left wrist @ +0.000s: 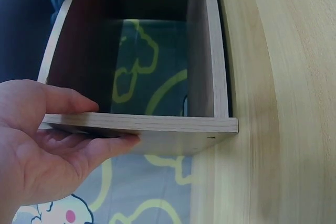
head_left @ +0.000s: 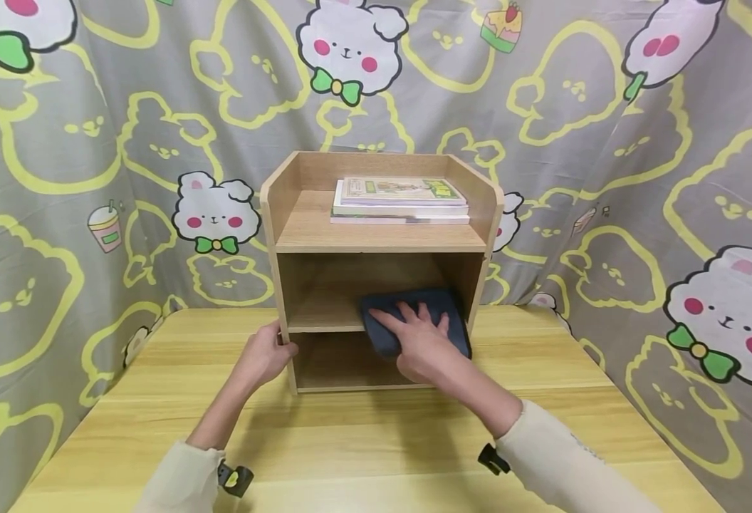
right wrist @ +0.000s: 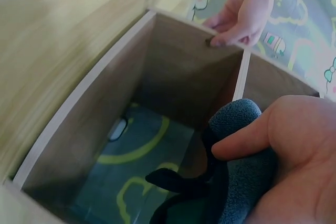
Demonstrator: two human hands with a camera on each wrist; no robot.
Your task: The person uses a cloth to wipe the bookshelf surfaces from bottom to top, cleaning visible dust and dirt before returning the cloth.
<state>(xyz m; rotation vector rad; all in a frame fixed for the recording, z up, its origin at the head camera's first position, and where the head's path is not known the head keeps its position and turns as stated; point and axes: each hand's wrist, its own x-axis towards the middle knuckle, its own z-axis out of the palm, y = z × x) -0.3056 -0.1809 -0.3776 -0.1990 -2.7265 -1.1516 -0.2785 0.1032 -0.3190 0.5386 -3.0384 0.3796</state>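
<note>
A light wooden desk shelf (head_left: 382, 246) stands on the table. My left hand (head_left: 270, 354) grips the edge of its left side panel; the left wrist view shows the thumb and fingers on either side of the board. A dark blue cloth (head_left: 456, 328) lies on the middle shelf board and droops over its front edge. Pressing on top of it, my right hand (head_left: 424, 349) has its fingers straight and spread. In the right wrist view, the thumb lies against the cloth (right wrist: 239, 114); the other fingers are hidden there.
A stack of books (head_left: 401, 203) lies on the top of the shelf. Under the cloth is the lower compartment (head_left: 337, 360), with the patterned curtain seen through its back. The wooden table (head_left: 337, 449) extends around the shelf, and a grey cartoon curtain (head_left: 158, 71) hangs behind.
</note>
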